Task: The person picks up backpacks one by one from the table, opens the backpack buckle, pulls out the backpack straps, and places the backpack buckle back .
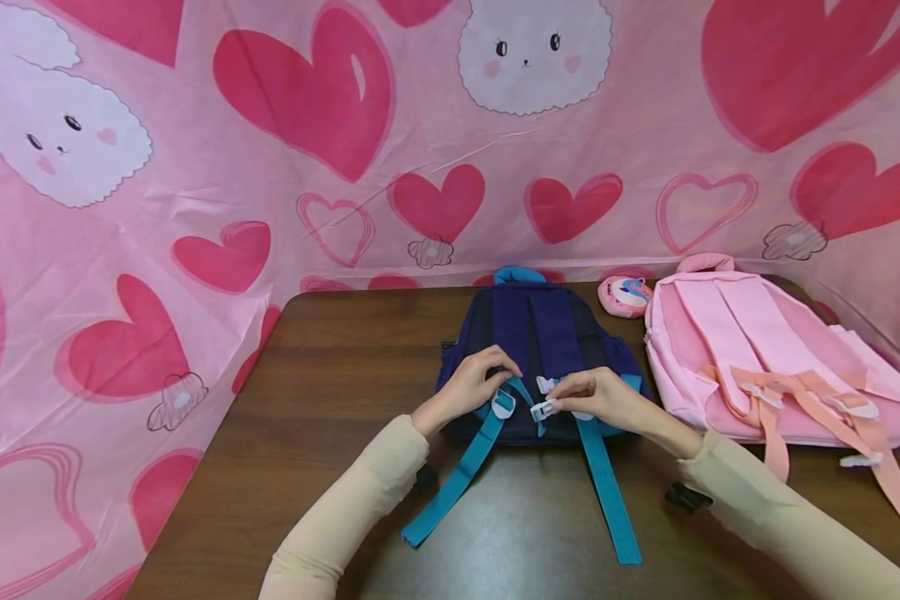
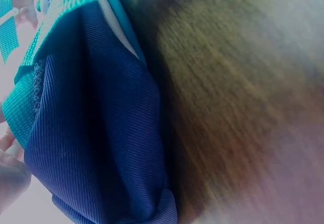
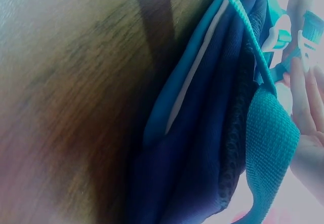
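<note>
A navy backpack [image 1: 512, 333] with teal straps lies on the table, its back panel up. My right hand [image 1: 603, 398] pinches a white plastic buckle [image 1: 542, 411] over the lower middle of the bag. The left hand [image 1: 480, 385] holds a short teal strap [image 1: 522, 392] that runs toward that buckle. Another white buckle piece [image 1: 546, 384] sits just above, by the right fingertips. Below the hands, two long teal webbing ends [image 1: 457, 483] hang from white adjusters onto the table. In the right wrist view, fingers [image 3: 299, 95] of the right hand touch the white buckle [image 3: 306, 45].
A pink backpack [image 1: 765, 350] with peach straps lies at the right, close beside the navy one. Between their tops is a small round pink pouch [image 1: 624, 297]. The dark wooden table [image 1: 330, 400] ends at a pink heart-print curtain [image 1: 435, 108].
</note>
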The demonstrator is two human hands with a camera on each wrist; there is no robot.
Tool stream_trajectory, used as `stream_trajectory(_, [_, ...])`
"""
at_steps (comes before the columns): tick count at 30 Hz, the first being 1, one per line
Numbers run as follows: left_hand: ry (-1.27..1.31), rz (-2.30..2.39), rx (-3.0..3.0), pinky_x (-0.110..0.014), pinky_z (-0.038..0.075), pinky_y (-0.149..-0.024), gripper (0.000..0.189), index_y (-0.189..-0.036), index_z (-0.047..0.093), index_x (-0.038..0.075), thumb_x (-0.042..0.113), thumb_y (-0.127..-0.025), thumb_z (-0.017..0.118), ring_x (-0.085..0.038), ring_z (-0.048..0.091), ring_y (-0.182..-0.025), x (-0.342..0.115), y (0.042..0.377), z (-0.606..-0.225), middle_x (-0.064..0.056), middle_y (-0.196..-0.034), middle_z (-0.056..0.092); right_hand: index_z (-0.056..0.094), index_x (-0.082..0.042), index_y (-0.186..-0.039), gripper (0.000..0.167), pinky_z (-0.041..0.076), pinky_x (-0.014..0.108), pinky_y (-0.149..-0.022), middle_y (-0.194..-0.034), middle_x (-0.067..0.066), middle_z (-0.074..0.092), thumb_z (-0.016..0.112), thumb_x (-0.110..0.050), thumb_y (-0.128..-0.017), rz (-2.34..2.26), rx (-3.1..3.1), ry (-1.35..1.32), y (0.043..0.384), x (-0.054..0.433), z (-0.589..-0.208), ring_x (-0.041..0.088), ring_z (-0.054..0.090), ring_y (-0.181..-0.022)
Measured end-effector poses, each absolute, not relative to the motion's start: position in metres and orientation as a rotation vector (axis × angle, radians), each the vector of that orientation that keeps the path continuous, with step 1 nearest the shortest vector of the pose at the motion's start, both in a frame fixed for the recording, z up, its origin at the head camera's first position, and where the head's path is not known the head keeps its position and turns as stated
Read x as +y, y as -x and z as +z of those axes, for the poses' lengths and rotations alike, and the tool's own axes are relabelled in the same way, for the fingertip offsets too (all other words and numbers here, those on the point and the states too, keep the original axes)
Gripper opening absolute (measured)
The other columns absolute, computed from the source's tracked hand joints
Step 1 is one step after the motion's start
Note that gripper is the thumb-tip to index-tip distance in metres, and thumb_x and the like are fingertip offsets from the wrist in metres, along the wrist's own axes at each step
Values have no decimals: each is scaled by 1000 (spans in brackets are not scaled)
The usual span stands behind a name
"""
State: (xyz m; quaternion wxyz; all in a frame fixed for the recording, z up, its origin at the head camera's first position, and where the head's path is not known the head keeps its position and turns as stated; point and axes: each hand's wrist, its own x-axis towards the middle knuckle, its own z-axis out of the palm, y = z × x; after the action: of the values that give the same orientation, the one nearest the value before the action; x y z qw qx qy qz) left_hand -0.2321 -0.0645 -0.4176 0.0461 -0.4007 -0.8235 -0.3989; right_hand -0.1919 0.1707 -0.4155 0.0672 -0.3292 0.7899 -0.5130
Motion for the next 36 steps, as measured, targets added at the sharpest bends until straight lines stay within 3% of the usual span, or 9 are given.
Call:
stream_trajectory(12, [1222, -1211, -2504, -20, 43, -76, 12, -87, 66, 6, -1, -83, 57, -14, 56, -86, -63, 234, -419, -4, -87, 58, 66, 2, -88, 12, 47, 21, -56, -79, 7, 66, 63, -6, -80, -1545, 2386, 994, 191, 171, -416, 10, 58, -65])
stream_trajectory(24, [1183, -1207, -2500, -21, 43, -78, 13, -87, 66, 6, -2, -83, 56, -14, 56, -87, -65, 236, -422, -3, -87, 58, 66, 3, -89, 15, 47, 22, -58, -81, 6, 66, 63, -9, -81, -1527, 2373, 954, 188, 173, -414, 12, 59, -66])
stream_trajectory(36, [1151, -1206, -2526, -23, 43, -80, 13, -87, 66, 7, -1, -84, 55, -13, 55, -89, -69, 233, -421, -2, -89, 57, 68, 0, -88, 14, 42, 20, -51, -79, 5, 66, 65, -10, -80, -1462, 2466, 892, 186, 177, -414, 4, 50, -62])
